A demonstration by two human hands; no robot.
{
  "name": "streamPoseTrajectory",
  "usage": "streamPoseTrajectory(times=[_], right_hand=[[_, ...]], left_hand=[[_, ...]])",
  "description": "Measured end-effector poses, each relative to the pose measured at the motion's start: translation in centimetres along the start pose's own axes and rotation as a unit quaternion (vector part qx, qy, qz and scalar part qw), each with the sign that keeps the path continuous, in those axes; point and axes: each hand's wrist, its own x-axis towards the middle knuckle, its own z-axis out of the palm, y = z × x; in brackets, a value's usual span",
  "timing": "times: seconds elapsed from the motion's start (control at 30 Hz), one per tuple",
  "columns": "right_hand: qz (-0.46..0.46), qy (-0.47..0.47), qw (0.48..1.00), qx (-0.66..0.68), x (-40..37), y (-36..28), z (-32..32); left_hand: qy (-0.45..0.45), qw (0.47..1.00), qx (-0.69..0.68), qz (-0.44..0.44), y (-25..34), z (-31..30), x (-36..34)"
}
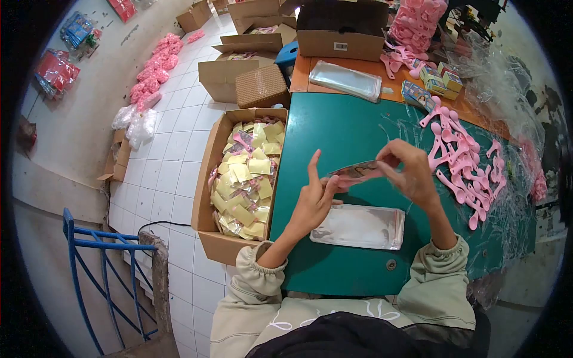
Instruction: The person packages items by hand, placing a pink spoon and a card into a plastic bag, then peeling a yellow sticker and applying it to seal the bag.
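Between my two hands is a small clear packet (357, 172) with a dark printed card and something pink in it, held above the green table (322, 134). My left hand (315, 197) pinches its left end, with the index finger pointing up. At the right end, my right hand (412, 170) grips the packet between thumb and fingers. Below them lies a stack of clear plastic sleeves (358, 227). Loose pink spoons (459, 158) are heaped right of my right hand. To the left stands a cardboard box (206, 224) full of filled packets with yellow cards (242, 173).
Behind the green table is an orange tabletop bearing another stack of clear sleeves (346, 80), small yellow boxes (440, 80) and an open carton (341, 36). Crumpled plastic film (495, 77) covers the right edge. A blue metal railing (107, 244) stands at lower left.
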Motion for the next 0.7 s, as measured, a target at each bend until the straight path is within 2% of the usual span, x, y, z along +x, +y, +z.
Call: streamPoseTrajectory(times=[0.03,0.07,0.13,0.17,0.23,0.33,0.4,0.5,0.6,0.7], right_hand=[[-0.020,0.009,1.000,-0.017,-0.2,0.0,0.5],[-0.057,0.027,0.996,-0.060,-0.4,0.0,0.8],[-0.062,0.038,0.991,-0.109,-0.5,-0.1,1.0],[-0.063,0.043,0.988,-0.134,-0.6,-0.2,1.0],[-0.053,-0.060,0.992,-0.101,-0.9,-0.1,1.3],[-0.058,-0.174,0.976,-0.116,-1.4,-0.3,1.6],[-0.031,-0.214,0.971,-0.098,-1.4,-0.9,1.7],[-0.067,-0.256,0.960,-0.091,-1.6,-0.4,2.6],[-0.091,-0.248,0.961,-0.078,-2.1,0.2,3.7],[-0.062,-0.287,0.955,-0.050,-1.8,0.3,3.9]], left_hand=[[-0.010,0.999,-0.028,-0.035,-0.3,0.1,-0.2],[-0.009,0.999,-0.039,-0.032,-0.3,0.1,-0.4],[-0.010,0.998,-0.059,-0.027,0.1,0.0,-0.7],[-0.047,0.990,-0.116,-0.057,0.2,-0.1,-0.7],[-0.118,0.959,-0.229,-0.118,0.5,-0.3,-0.8],[-0.143,0.934,-0.264,-0.196,0.8,-0.2,-1.0],[-0.145,0.945,-0.219,-0.195,0.8,-0.1,-1.2],[-0.155,0.947,-0.203,-0.195,0.6,-0.1,-1.7],[-0.153,0.953,-0.179,-0.191,0.4,-0.2,-1.9],[-0.149,0.959,-0.162,-0.176,0.2,-0.2,-2.0]])
